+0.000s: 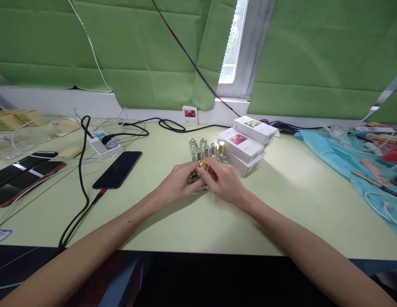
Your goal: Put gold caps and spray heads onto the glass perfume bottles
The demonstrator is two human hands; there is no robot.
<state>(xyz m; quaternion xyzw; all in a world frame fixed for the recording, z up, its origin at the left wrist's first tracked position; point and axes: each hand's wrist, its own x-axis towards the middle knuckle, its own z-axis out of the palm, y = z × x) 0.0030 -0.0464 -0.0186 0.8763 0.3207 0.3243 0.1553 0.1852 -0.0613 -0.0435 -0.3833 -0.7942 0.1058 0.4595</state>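
Over the middle of the table, my left hand [181, 181] and my right hand [226, 181] meet around a small gold-capped glass bottle [203, 167]. The left hand's fingers close on the bottle from the left. My right thumb and fingers press at its gold top from the right; the fingertips are partly hidden. Just behind the hands stand several small glass bottles [213, 149] with silver, greenish and gold caps. The lower parts of some are covered by the hands.
White boxes [246, 145] with flower pictures are stacked to the right of the bottles. A single white box [190, 116] stands by the wall. On the left lie a phone [118, 169], a power strip [105, 145] and black cables. A blue cloth [326, 149] with clutter covers the right end.
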